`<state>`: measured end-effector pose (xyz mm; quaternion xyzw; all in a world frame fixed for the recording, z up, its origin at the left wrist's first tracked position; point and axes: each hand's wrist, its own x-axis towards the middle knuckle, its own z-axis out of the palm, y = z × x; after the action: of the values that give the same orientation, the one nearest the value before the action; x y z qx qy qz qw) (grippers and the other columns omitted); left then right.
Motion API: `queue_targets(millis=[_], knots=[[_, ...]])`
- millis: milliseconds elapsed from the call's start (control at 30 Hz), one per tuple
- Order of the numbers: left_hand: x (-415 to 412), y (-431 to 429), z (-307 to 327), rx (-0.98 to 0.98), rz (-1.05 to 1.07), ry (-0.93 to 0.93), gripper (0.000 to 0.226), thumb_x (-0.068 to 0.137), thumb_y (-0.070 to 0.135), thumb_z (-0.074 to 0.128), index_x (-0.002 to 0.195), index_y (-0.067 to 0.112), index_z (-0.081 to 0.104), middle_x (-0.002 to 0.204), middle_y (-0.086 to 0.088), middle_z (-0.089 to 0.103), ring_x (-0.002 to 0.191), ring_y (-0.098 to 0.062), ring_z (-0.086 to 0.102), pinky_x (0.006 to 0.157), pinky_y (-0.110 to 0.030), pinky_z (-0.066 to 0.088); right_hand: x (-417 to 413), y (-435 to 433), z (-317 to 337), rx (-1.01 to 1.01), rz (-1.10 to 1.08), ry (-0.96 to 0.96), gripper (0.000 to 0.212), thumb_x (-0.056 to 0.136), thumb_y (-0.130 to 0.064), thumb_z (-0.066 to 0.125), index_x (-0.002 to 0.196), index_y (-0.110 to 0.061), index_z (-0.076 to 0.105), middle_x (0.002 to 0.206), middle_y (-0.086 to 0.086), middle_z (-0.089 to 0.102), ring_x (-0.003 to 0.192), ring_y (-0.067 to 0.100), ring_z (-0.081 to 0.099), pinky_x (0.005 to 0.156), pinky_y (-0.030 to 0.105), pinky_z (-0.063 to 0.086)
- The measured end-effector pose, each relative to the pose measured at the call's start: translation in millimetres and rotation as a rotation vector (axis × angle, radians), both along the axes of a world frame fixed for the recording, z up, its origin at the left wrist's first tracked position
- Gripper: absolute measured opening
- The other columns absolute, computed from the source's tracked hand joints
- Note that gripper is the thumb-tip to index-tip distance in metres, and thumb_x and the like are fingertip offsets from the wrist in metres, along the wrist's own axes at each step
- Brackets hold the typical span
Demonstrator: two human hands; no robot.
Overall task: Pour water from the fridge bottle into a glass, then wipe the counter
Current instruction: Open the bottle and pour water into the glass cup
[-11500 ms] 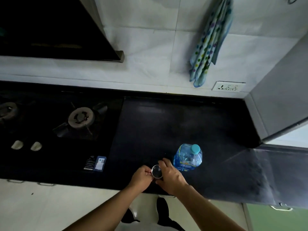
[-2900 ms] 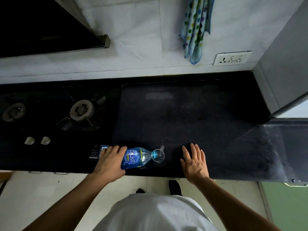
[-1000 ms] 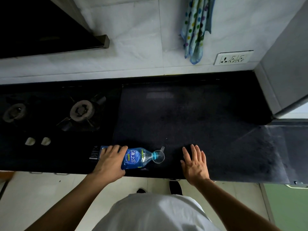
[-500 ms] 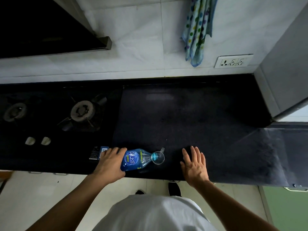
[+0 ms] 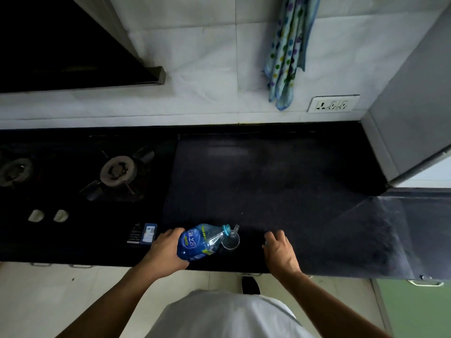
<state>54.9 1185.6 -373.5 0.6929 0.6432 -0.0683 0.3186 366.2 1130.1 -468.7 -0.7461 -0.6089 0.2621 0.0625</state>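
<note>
Down near the front edge of the black counter (image 5: 280,181), the left hand (image 5: 168,250) is wrapped around the base end of the bottle (image 5: 199,241), fingers closed over its far side and thumb underneath. Its blue body is tipped almost flat, mouth pointing right, and the turquoise neck ring sits right at the rim of the glass (image 5: 230,240). That glass is small and clear, with a handle on its far side, and stands on the counter just right of the bottle; whether water is running into it cannot be told. Well right of the glass, the right hand (image 5: 280,250) rests at the same front edge, holding nothing, its fingers loosely curled with the tips down on the dark surface. Between the two forearms, a white shirt (image 5: 227,315) fills the bottom of the view, with a dark shoe (image 5: 250,285) on the pale floor just below the counter's lip. At the left end lies a stove (image 5: 117,170) with two burners, two pale knobs (image 5: 47,215) and a small sticker (image 5: 148,233) beside the left hand. Above the back edge, a spotted cloth (image 5: 288,52) hangs on the white tiled wall, next to a socket (image 5: 333,103).
</note>
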Motion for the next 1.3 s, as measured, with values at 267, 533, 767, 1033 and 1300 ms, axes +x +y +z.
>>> queue_targets(millis=[267, 533, 767, 1033, 1300], knots=[[8, 9, 8, 0.117, 0.012, -0.234, 0.076, 0.057, 0.032, 0.082, 0.127, 0.023, 0.053, 0.113, 0.005, 0.057, 0.107, -0.012, 0.055, 0.092, -0.026, 0.045, -23, 43, 97, 0.179, -0.303, 0.782, 0.015, 0.088, -0.024, 0.072, 0.103, -0.027, 0.069, 0.094, 0.000, 0.071, 0.086, 0.017, 0.068, 0.077, 0.028, 0.055], [8, 19, 40, 0.254, -0.043, -0.406, 0.073, 0.061, 0.024, 0.085, 0.121, 0.037, 0.047, 0.112, 0.021, 0.053, 0.110, -0.008, 0.055, 0.097, -0.024, 0.045, -33, 63, 167, 0.288, -0.004, 0.692, 0.023, 0.087, -0.015, 0.076, 0.106, -0.027, 0.072, 0.102, -0.007, 0.067, 0.085, 0.009, 0.067, 0.076, 0.019, 0.053], [-12, 22, 61, 0.309, -0.054, -0.440, 0.075, 0.060, 0.028, 0.084, 0.125, 0.038, 0.048, 0.117, 0.020, 0.053, 0.113, -0.003, 0.053, 0.099, -0.023, 0.045, -43, 69, 199, 0.302, 0.148, 0.624, 0.021, 0.086, -0.013, 0.076, 0.104, -0.025, 0.074, 0.094, -0.008, 0.066, 0.080, 0.010, 0.064, 0.073, 0.020, 0.052], [-22, 29, 77, 0.321, -0.069, -0.483, 0.071, 0.060, 0.027, 0.081, 0.124, 0.038, 0.053, 0.118, 0.018, 0.054, 0.112, -0.004, 0.055, 0.097, -0.027, 0.050, -72, 76, 235, 0.110, -0.054, 0.146, 0.064, 0.095, -0.068, 0.038, 0.073, -0.014, 0.065, 0.064, 0.004, 0.067, 0.055, 0.016, 0.062, 0.055, 0.035, 0.051], [-31, 26, 94, 0.321, -0.094, -0.570, 0.067, 0.062, 0.020, 0.085, 0.104, 0.057, 0.048, 0.111, 0.024, 0.056, 0.106, 0.002, 0.058, 0.090, -0.018, 0.050, -78, 62, 249, 0.281, 0.008, 0.318, 0.032, 0.092, -0.047, 0.062, 0.077, -0.018, 0.060, 0.068, 0.007, 0.062, 0.051, 0.007, 0.045, 0.049, 0.028, 0.038]])
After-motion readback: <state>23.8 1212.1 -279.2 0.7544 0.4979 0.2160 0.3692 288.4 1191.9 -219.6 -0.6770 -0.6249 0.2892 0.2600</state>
